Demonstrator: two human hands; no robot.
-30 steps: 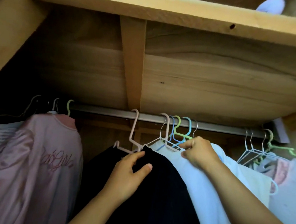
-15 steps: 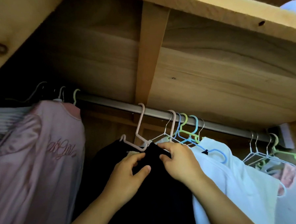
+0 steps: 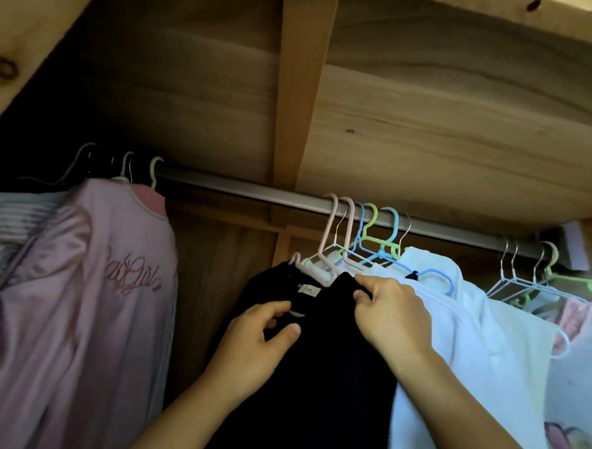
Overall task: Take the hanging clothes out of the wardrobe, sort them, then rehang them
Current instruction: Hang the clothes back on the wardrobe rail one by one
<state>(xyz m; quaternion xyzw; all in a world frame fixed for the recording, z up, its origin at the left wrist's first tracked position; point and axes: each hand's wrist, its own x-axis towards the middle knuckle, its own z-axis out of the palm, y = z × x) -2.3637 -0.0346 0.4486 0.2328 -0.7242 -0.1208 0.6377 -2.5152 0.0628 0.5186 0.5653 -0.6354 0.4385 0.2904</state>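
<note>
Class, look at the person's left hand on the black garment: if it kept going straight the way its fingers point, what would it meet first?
The left hand points up and right, so it would probably first meet the right hand gripping the black garment; the pink hangers lie just above that line. Depth is unclear.

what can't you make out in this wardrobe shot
- Head view: lower part of the black garment, cut off by the bottom edge and covered by both arms.
- What the right hand pinches, cloth or hanger: its fingers hide it.
- Left hand: grip on the black cloth is unclear.
- Clothes left of the pink jacket: dark and cut off by the frame edge.
</note>
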